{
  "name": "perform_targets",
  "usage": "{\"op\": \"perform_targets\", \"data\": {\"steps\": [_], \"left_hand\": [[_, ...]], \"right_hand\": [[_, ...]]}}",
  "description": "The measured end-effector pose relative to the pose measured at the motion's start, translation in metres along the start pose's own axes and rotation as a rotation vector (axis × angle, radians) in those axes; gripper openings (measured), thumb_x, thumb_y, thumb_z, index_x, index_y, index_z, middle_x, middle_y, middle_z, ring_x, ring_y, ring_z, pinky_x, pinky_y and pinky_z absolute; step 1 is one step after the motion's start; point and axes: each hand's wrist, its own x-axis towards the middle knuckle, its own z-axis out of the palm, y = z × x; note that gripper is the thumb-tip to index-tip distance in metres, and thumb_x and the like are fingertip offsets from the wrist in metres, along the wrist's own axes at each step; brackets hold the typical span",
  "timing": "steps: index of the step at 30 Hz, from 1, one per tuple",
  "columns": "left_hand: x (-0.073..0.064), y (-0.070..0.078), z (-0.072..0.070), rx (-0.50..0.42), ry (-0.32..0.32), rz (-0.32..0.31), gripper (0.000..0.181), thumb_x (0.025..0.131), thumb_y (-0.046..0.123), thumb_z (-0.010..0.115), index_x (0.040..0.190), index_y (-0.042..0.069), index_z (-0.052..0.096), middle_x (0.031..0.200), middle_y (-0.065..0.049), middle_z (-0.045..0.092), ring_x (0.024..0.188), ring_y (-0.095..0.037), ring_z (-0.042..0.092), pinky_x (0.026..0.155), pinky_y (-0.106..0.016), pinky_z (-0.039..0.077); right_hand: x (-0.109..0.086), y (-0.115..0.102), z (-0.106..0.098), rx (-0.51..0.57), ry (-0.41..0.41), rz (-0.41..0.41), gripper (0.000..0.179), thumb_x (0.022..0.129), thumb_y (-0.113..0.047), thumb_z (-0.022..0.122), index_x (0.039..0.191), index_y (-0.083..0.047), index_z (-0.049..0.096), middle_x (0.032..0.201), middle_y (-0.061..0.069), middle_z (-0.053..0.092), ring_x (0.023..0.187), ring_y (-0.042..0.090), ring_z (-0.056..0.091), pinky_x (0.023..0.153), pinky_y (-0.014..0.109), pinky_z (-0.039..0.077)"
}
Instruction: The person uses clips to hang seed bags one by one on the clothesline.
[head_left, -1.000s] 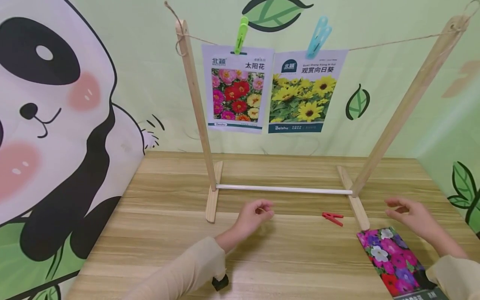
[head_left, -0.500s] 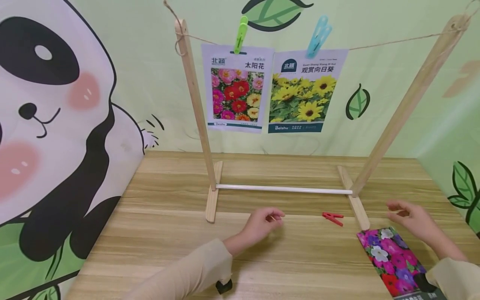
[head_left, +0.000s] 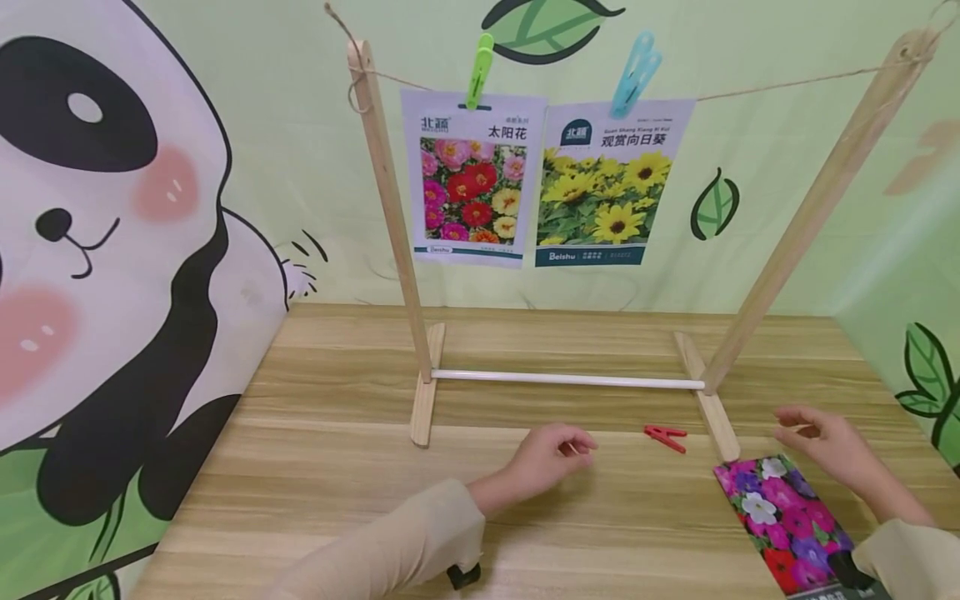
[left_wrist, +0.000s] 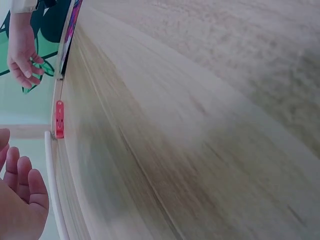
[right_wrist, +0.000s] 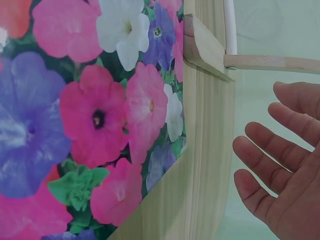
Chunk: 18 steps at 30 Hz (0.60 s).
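Observation:
My left hand (head_left: 551, 458) hovers over the table with loosely curled fingers and nothing in them. To its right a red clothespin (head_left: 665, 437) lies on the wood; the left wrist view also shows the clothespin (left_wrist: 59, 119) ahead of the fingers. Past the stand's right foot, my right hand (head_left: 821, 437) is held above the table, its fingers loosely bent around nothing. Below that hand lies a seed packet (head_left: 787, 521) printed with petunias, its lower end partly covered by the sleeve and wrist camera. In the right wrist view the packet (right_wrist: 100, 115) fills the left side.
A wooden stand with a white crossbar (head_left: 570, 379) carries a twine line (head_left: 787, 87). Two flower packets hang there: one (head_left: 472, 179) under a green clothespin (head_left: 480, 71), one (head_left: 611, 183) under a blue clothespin (head_left: 636, 75). A panda-printed wall (head_left: 112, 250) borders the left.
My left hand has moved right and slightly nearer, toward the red clothespin. The right hand has barely shifted. The clothespin and packets stay where they were.

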Motion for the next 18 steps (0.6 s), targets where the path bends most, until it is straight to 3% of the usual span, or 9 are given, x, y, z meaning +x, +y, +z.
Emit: {"op": "perform_targets", "data": {"steps": [6, 14, 18], "left_hand": [[0.005, -0.002, 0.007, 0.058, -0.049, 0.031, 0.013, 0.096, -0.004, 0.073, 0.107, -0.009, 0.076, 0.1, -0.021, 0.076, 0.081, -0.004, 0.062, 0.079, -0.015, 0.05], [0.005, 0.006, 0.014, 0.167, -0.116, 0.019, 0.015, 0.096, -0.001, 0.075, 0.111, -0.003, 0.078, 0.107, -0.015, 0.077, 0.088, -0.011, 0.067, 0.083, -0.016, 0.051], [0.007, 0.009, 0.018, 0.215, -0.141, 0.02, 0.017, 0.096, 0.002, 0.076, 0.113, -0.001, 0.078, 0.11, -0.012, 0.077, 0.092, -0.008, 0.067, 0.086, -0.015, 0.05]], "right_hand": [[0.0, 0.004, 0.001, 0.012, 0.009, -0.013, 0.037, 0.106, -0.002, 0.06, 0.129, 0.027, 0.053, 0.122, 0.045, 0.061, 0.101, 0.049, 0.064, 0.07, 0.026, 0.051], [-0.001, 0.001, 0.001, 0.007, 0.0, 0.011, 0.038, 0.108, -0.003, 0.058, 0.131, 0.027, 0.051, 0.124, 0.046, 0.059, 0.103, 0.051, 0.063, 0.074, 0.037, 0.054], [-0.001, 0.003, 0.001, 0.004, 0.006, 0.003, 0.037, 0.107, -0.001, 0.058, 0.13, 0.027, 0.052, 0.124, 0.046, 0.06, 0.102, 0.051, 0.064, 0.072, 0.032, 0.053]]}}
